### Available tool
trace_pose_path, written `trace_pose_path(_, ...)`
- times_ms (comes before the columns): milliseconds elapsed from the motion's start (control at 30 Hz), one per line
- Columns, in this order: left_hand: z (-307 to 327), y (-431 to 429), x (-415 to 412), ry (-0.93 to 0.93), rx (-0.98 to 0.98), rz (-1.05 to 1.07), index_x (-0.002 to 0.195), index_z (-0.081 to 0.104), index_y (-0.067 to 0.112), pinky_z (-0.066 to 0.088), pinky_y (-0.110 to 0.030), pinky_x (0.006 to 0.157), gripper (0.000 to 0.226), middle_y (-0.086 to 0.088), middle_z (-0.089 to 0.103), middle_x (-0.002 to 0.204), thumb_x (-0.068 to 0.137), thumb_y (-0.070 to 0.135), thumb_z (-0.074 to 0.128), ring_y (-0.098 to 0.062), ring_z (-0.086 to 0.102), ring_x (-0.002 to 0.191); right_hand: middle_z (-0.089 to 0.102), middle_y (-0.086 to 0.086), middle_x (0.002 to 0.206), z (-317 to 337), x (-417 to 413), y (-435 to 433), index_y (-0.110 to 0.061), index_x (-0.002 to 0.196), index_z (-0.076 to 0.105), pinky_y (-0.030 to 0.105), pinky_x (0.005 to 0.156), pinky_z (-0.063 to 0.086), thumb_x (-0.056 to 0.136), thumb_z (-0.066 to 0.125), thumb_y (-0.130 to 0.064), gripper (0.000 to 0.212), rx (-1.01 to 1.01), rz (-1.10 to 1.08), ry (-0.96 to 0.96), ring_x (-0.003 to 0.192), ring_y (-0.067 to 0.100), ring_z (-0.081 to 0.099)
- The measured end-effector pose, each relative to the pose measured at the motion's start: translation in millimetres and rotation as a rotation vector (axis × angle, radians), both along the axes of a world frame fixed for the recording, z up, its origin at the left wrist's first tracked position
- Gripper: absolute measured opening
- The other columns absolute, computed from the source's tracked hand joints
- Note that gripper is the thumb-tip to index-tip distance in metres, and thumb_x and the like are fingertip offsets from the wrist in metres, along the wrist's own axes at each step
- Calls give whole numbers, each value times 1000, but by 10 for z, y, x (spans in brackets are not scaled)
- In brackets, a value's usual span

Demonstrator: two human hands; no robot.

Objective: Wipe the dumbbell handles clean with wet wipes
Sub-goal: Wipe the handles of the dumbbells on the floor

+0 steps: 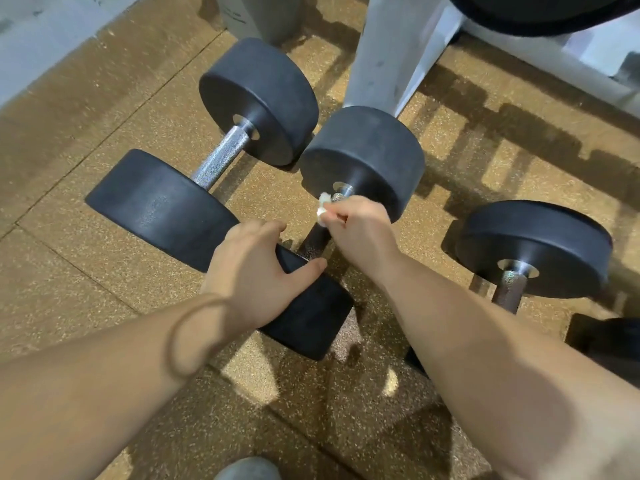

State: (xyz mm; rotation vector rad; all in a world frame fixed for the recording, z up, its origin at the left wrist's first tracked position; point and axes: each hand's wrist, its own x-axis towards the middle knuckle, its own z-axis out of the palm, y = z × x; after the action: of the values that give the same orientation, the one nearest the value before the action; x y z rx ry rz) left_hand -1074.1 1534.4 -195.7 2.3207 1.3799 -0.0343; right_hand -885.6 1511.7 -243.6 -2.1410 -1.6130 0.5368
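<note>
Three black dumbbells lie on the speckled rubber floor. The middle dumbbell (363,157) points away from me. My right hand (360,230) pinches a small white wet wipe (323,206) against the far end of its metal handle (315,240), close to the far weight. My left hand (252,268) rests on the near weight (311,317), with fingers spread over its top and thumb along its side. The left dumbbell (221,157) shows its bare knurled handle. The right dumbbell (533,247) is partly cut off.
A grey metal rack leg (384,64) stands just beyond the middle dumbbell, with more rack frame at the top right. A light wall (41,36) runs along the top left. A grey shoe tip (246,469) shows at the bottom edge.
</note>
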Motion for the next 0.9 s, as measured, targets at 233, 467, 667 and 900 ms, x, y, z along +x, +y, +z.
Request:
trace_pose_path(233, 23, -29, 10, 13, 22, -10, 131, 58, 16, 46, -39, 96, 93, -3, 62, 117, 74, 88, 37, -27, 53, 118, 64, 1, 84, -82, -20, -42, -23, 95, 77, 36, 75, 50, 98, 56, -32, 23, 59, 150, -45, 83, 25, 63)
trace_pose_path(467, -27, -8, 14, 40, 23, -9, 140, 53, 17, 46, -42, 103, 102, -6, 63, 125, 72, 90, 34, -28, 52, 126, 65, -5, 87, -83, -130, -210, -26, 98, 80, 29, 75, 47, 95, 63, -26, 17, 88, 62, 144, 83, 14, 60)
trace_pose_path(667, 12, 6, 31, 91, -15, -5, 142, 51, 16, 44, -46, 106, 108, -7, 59, 133, 71, 94, 28, -30, 49, 129, 70, -13, 97, 130, 38, -379, -26, 102, 79, 18, 81, 41, 95, 64, -29, 17, 20, -39, 268, 90, 4, 59)
trace_pose_path(900, 373, -166, 265, 551, -18, 24, 153, 26, 17, 46, -47, 96, 106, -16, 43, 146, 79, 93, 14, -41, 52, 125, 70, -5, 96, 680, 425, -768, -24, 111, 74, 35, 84, 53, 98, 57, -29, 22, -43, -108, 353, 94, 20, 64)
